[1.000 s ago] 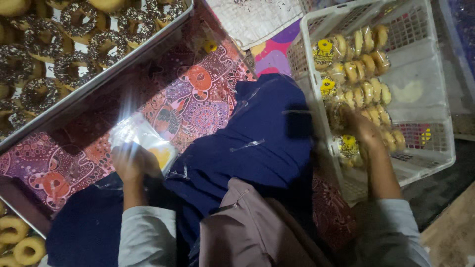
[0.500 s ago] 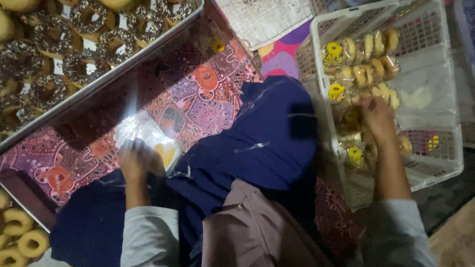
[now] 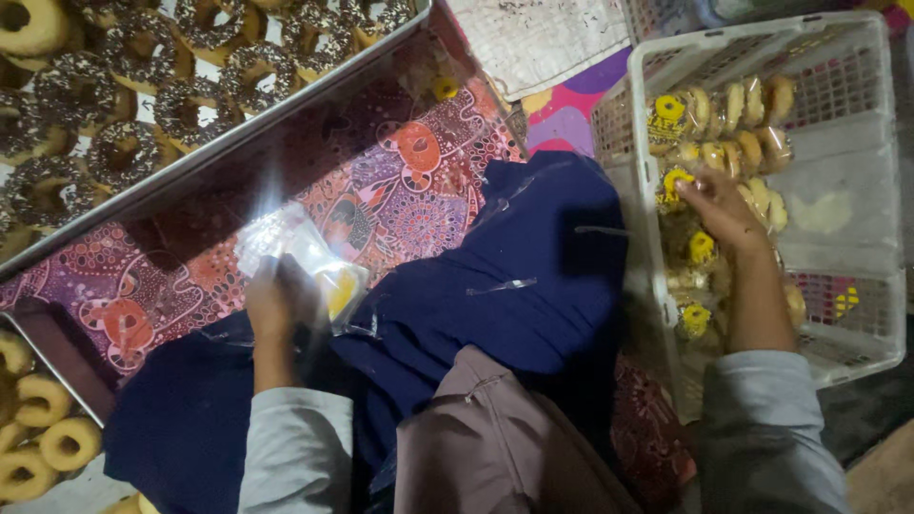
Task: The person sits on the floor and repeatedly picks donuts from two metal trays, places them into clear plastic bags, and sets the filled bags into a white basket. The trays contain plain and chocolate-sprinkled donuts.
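My left hand (image 3: 274,305) rests on a stack of clear plastic bags (image 3: 295,243) with a yellow label, lying on a patterned red and purple cloth (image 3: 419,181). My right hand (image 3: 721,207) reaches into a white plastic crate (image 3: 862,314) and lies on packed doughnuts (image 3: 738,119) wrapped in clear bags with yellow labels. Whether its fingers grip one pack is unclear. A dark blue fabric (image 3: 519,276) covers my lap between both arms.
A metal tray (image 3: 238,143) of chocolate-glazed doughnuts (image 3: 124,86) sits at the upper left. Plain doughnuts (image 3: 38,428) lie in another tray at the lower left. A white woven sack (image 3: 543,38) lies beyond the cloth.
My right hand has moved up inside the crate, onto packs farther from me. My left hand has stayed on the plastic bags.
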